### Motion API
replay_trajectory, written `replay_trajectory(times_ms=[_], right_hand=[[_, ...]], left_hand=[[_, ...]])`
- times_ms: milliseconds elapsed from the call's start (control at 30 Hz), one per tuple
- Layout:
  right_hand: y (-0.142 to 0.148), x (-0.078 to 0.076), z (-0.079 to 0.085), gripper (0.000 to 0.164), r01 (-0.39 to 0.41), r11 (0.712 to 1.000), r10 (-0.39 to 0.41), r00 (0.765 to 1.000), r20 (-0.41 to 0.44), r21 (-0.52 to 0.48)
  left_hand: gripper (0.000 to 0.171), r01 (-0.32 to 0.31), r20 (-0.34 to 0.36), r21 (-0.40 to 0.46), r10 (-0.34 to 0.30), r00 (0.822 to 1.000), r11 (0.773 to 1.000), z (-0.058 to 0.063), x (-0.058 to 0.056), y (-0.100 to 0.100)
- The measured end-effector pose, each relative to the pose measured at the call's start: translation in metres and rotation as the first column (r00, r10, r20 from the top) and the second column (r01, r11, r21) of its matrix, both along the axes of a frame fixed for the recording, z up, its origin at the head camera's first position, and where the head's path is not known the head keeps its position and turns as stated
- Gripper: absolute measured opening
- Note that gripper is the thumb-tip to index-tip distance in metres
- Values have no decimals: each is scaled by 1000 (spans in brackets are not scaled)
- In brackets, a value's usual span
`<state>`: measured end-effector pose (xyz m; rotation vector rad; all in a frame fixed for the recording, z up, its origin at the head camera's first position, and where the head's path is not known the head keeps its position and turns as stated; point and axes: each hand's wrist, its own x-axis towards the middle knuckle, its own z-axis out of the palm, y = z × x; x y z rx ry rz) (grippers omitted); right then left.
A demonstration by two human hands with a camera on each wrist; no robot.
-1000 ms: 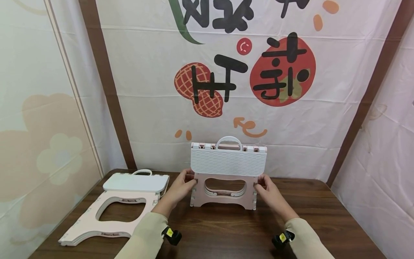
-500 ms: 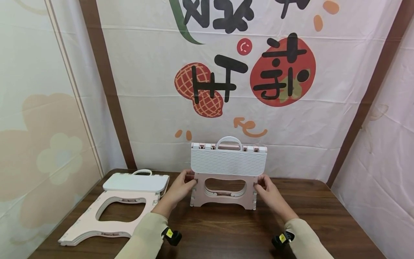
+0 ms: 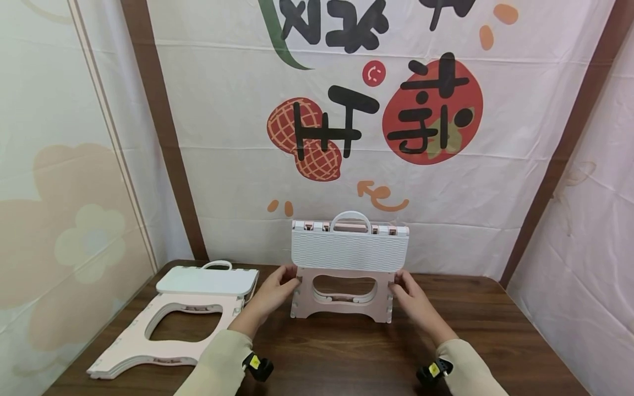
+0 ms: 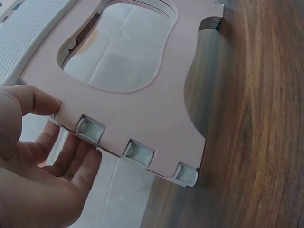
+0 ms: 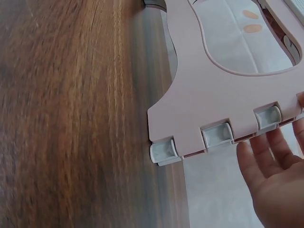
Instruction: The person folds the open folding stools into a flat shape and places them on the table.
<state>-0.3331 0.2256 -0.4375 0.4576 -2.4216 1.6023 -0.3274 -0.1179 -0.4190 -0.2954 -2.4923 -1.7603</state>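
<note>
A folded step stool (image 3: 349, 250) with a white textured top, a carry handle and pale pink legs stands upright on the wooden table. My left hand (image 3: 272, 291) grips its left side edge, the thumb on the front of the pink leg and the fingers behind, as the left wrist view shows (image 4: 52, 156). On the opposite edge, my right hand (image 3: 413, 300) pinches the pink panel the same way. In the right wrist view, the fingers (image 5: 266, 156) of that hand reach behind the hinged edge, the thumb mostly out of frame.
A second folded stool (image 3: 198, 346) lies flat on the left of the dark wooden table (image 3: 346, 363), near my left forearm. Behind the table hangs a white printed cloth (image 3: 238, 181), close to the back of the upright stool. More cloth (image 3: 584, 231) hangs along the right side.
The head view has tilted very slightly, so everything sits a few pixels lower. Both hands keep their hold on the upright stool, which stays in place.
</note>
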Motion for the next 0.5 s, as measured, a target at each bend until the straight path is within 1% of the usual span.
replay_trajectory(times_ms=[167,333,500], right_hand=[[2,2,1,24,6,1000,-6,999,54,-3],[4,5,3,38,-26,999,25,995,93,18],[4,7,2,45,-37,999,36,995,89,14]], left_hand=[[46,21,3,4,-21,1000,1000,-3,1,-1],[51,41,18,4,-41,999,999,-5,3,-3],[54,61,11,9,-61,998,998,-7,3,-4]])
